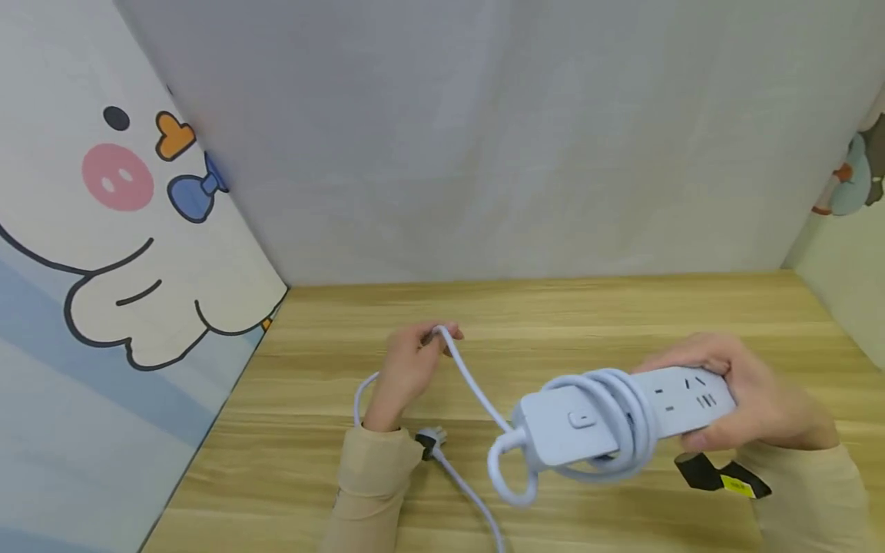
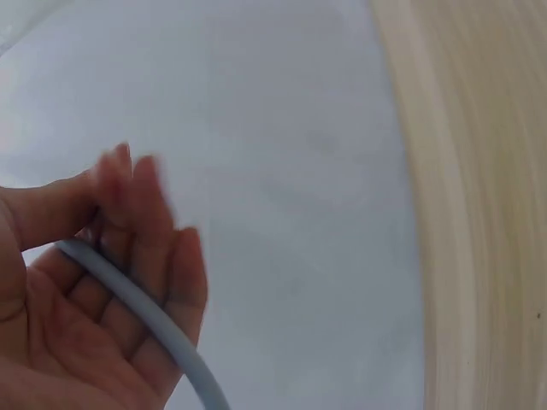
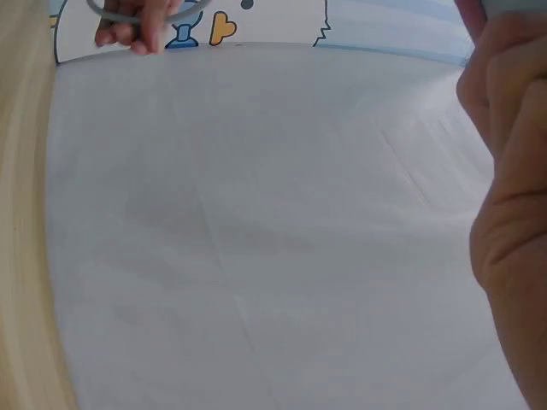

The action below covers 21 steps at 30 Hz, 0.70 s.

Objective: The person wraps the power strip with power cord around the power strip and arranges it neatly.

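Observation:
A white power strip (image 1: 567,426) is gripped at its socket end by my right hand (image 1: 740,392), thumb along the near side and fingers over the far side. Several turns of its white cord (image 1: 625,426) are wrapped round the strip's middle. From the switch end, a length of cord runs up to my left hand (image 1: 408,369), which pinches it between thumb and fingers. In the left wrist view, the cord (image 2: 158,320) crosses the palm, with the other fingers loosely bent. Near the left cuff lies the plug (image 1: 432,439), its prongs pointing right.
The wooden table (image 1: 553,307) lies beneath both hands. A black strap with a yellow label (image 1: 736,484) shows beside the right cuff. Behind stands a plain grey-white backdrop (image 1: 512,138), with a cartoon-printed panel (image 1: 55,230) on the left.

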Available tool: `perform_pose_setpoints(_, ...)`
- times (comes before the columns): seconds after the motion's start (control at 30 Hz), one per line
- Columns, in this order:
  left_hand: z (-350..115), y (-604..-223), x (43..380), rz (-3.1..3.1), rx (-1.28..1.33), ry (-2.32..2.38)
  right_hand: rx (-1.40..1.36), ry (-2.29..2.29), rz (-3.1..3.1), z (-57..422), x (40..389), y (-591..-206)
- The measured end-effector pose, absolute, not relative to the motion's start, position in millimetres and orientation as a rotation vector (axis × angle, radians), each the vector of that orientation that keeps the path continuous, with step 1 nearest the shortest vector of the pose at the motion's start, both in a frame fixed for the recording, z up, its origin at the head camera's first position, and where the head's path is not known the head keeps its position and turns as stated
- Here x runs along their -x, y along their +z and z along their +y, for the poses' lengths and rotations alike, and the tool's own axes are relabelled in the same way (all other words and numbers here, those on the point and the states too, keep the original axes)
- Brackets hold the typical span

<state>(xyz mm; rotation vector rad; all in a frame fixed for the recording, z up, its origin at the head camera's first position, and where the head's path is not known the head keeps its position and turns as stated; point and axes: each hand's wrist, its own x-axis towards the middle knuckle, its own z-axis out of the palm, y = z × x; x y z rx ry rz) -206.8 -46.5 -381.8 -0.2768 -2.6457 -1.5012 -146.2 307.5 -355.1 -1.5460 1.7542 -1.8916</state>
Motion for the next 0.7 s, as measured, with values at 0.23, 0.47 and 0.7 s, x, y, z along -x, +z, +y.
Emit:
perform_pose_setpoints(0.23, -48.4, -379.3, 207.2, -2.551, 0.182, -1.753, 1.635, -1.554, 1.664, 287.6, 153.0, -357.4)
perform_pose_setpoints(0.47, -28.5, -383.5, 206.8, -2.614, 0.166, -1.723, 1.608, -1.204, 1.740, 254.4, 146.9, -358.5)
perform_pose_setpoints(0.7, -18.0, -365.0, 187.3, -2.445, 0.176, -1.688, 1.021, -0.947, 2.311, 240.2, 143.0, -363.7)
